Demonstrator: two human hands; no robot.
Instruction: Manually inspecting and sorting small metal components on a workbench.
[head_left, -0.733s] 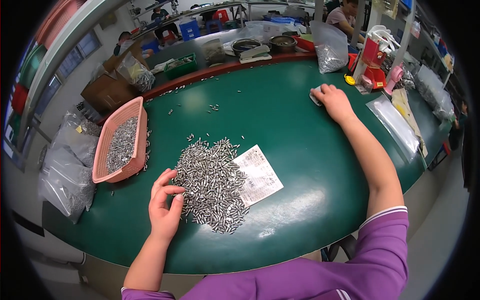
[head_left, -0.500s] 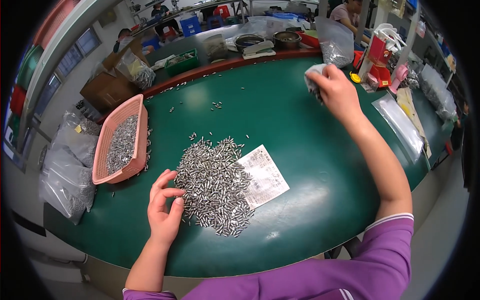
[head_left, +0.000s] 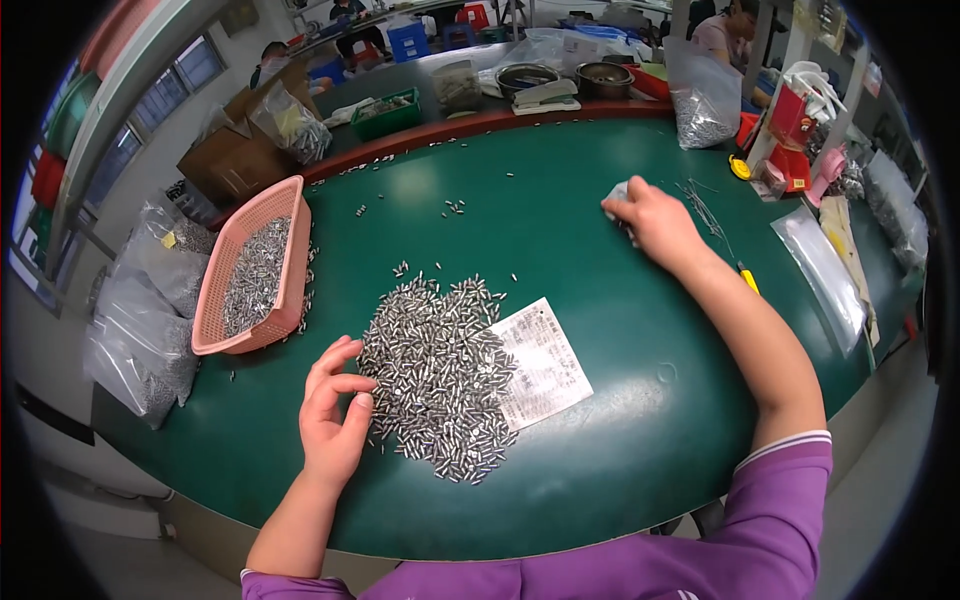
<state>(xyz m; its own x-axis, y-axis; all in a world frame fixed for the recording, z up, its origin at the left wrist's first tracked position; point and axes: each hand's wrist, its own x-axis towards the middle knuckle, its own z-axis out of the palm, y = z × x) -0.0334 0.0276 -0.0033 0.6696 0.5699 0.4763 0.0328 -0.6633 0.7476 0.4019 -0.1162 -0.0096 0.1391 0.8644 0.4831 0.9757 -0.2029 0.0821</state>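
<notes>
A heap of small silvery metal pins (head_left: 435, 375) lies on the green tabletop (head_left: 640, 470). My left hand (head_left: 335, 410) rests at the heap's left edge, fingers curled and apart, with no object visible in it. Partly under the heap's right side is a white printed paper slip (head_left: 548, 375). Farther off to the right, my right hand (head_left: 655, 225) is closed around a crumpled, whitish bundle (head_left: 617, 200). Whether that bundle is cloth or plastic I cannot make out, as my fingers cover most of it.
On the left stand a pink basket (head_left: 208, 310) of pins and clear bags (head_left: 135, 350) of parts. Thin wires (head_left: 708, 212) and a yellow-handled tool (head_left: 748, 277) lie beyond my right forearm. Flat plastic bags (head_left: 825, 275) lie at right. A red ledge (head_left: 430, 135) borders the back.
My right hand has come down toward the tabletop and nearer to me with the bundle, uncovering the wires. My left hand stays beside the heap. The whole view has shifted slightly.
</notes>
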